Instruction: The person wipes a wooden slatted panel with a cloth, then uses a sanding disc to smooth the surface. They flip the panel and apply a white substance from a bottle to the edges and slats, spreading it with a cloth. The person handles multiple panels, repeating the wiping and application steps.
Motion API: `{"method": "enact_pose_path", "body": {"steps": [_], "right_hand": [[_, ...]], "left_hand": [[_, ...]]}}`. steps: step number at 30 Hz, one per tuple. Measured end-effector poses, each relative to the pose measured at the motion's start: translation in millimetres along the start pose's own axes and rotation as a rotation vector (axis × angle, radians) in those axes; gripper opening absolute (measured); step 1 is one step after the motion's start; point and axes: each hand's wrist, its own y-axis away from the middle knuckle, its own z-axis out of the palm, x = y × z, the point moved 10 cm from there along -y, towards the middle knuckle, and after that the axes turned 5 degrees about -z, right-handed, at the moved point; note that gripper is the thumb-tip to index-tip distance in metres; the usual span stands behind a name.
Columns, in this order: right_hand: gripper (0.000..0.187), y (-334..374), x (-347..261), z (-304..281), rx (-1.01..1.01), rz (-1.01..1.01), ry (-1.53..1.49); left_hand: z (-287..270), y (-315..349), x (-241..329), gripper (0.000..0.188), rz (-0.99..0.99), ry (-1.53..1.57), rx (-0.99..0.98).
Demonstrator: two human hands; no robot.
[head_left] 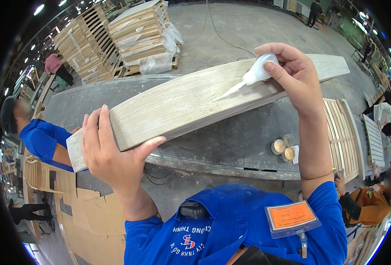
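A long, pale wooden board (173, 104) with rough grain slants across the view above a dark worktable (230, 137), its right end farther away. My left hand (111, 150) grips the board near its left end, fingers over the top face and thumb along the near edge. In my right hand (290, 73) is a small white squeeze bottle (260, 70), pinched between thumb and fingers. The bottle tilts down to the left, and its thin nozzle meets or nearly meets the board's face around the middle. Whether anything flows from the tip cannot be made out.
Several small cups (284, 148) of tan material stand on the worktable at right. Beyond it rise stacked wooden frames (142, 37), partly wrapped in plastic. A co-worker in a blue shirt (47, 139) is close at left. Slatted panels (343, 139) lean at right; cardboard (91, 221) covers the floor at lower left.
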Motion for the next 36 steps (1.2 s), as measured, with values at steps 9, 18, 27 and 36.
{"method": "enact_pose_path", "body": {"steps": [9,18,27,36], "right_hand": [[0.023,0.9,-0.6,6.1,-0.014,0.027,-0.032],[0.022,1.5,1.0,2.7,0.003,0.026,0.009],[0.025,-1.9,12.9,-7.1,0.138,0.25,0.074],[0.018,116.9,58.1,-186.0,0.609,0.027,-0.45]], "left_hand": [[-1.0,1.7,-2.8,0.105,-0.003,0.007,0.009],[-3.7,1.1,-0.2,0.101,0.021,0.044,0.02],[-2.2,-4.7,-2.7,0.095,0.068,0.022,-0.007],[26.3,-30.6,-25.1,0.059,0.106,0.027,-0.018]]}}
